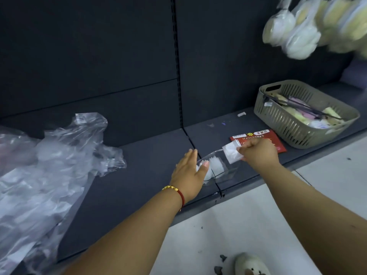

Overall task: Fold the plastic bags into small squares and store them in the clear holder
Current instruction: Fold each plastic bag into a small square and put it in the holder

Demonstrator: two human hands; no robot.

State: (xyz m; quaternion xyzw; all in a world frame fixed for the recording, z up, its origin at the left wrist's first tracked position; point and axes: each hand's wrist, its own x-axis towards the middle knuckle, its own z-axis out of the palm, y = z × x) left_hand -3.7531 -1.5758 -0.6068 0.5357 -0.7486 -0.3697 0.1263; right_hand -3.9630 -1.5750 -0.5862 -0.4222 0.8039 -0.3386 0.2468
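Head view shows the left hand resting flat with straight fingers on the near end of the clear holder, keeping it steady. Some folded squares already stand inside, right by that hand. Just past them, the right hand pinches one more folded bag over the holder's far end, not in yet. Far off to the left, a big pile of unfolded bags waits, so I think lots is left.
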